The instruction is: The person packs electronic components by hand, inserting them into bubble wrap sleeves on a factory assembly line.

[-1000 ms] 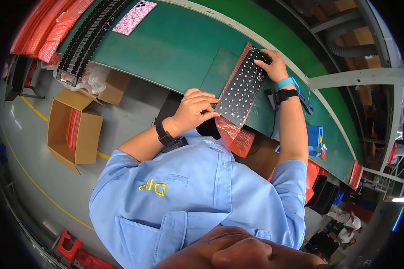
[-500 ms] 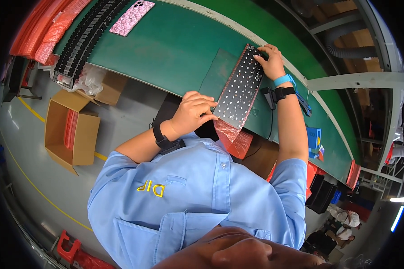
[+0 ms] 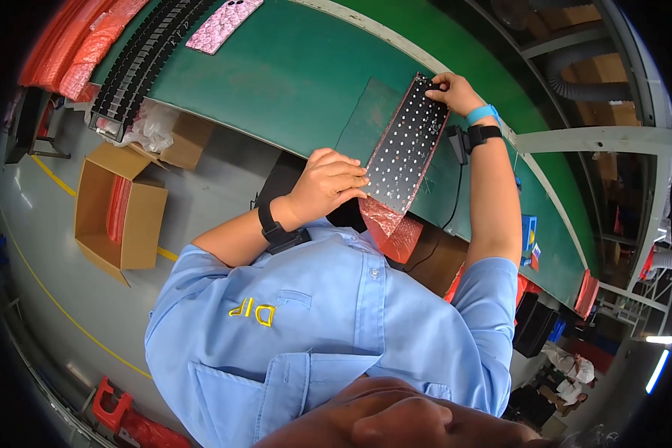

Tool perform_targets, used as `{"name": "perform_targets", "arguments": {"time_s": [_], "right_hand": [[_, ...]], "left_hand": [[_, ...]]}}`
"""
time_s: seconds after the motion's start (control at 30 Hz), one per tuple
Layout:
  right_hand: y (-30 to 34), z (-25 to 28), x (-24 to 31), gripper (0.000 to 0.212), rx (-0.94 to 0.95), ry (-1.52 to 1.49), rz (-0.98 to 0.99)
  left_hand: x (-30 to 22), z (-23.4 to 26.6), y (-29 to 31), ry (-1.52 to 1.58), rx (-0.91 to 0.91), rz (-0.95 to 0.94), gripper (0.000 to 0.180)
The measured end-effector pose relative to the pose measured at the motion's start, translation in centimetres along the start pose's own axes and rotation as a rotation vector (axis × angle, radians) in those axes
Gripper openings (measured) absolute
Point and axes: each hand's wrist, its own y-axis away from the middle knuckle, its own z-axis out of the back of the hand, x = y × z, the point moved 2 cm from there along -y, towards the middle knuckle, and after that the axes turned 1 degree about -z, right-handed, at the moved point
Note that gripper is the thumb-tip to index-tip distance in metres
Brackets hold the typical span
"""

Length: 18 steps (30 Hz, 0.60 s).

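Note:
A black circuit board (image 3: pixel 405 145) dotted with rows of small white parts lies slanted on the green bench. Red bubble wrap (image 3: pixel 384 221) shows under its near end and hangs over the bench edge. My left hand (image 3: pixel 328 183) is at the board's near left corner, fingers and thumb closed on its edge. At the far right corner, my right hand (image 3: pixel 455 95) pinches the edge between thumb and fingers. Beneath the board, a thin dark mat (image 3: pixel 366 112) sticks out on the left.
A black ridged rack (image 3: pixel 138 63), a pink patterned phone (image 3: pixel 222 26) and stacked red bubble wrap (image 3: pixel 75 45) occupy the bench's left end. A dark device (image 3: pixel 458 143) with a cable sits right of the board, blue boxes (image 3: pixel 529 231) farther right. An open carton (image 3: pixel 119 213) stands on the floor.
My right fingers have curled in closer around the board's far corner. My left fingers have come together on its near edge. The board has shifted slightly right in the picture, along with the bench items.

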Motion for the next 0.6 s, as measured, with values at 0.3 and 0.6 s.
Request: {"name": "perform_targets", "arguments": {"time_s": [0.3, 0.6], "right_hand": [[0.8, 6.2, 4.2, 0.030, 0.327, -0.090, -0.100], [10.4, 12.2, 11.5, 0.028, 0.289, -0.476, 0.104]], "left_hand": [[0.0, 0.4, 0.2, 0.014, 0.048, 0.027, 0.024], [-1.3, 0.9, -0.9, 0.111, 0.104, 0.186, 0.046]]}}
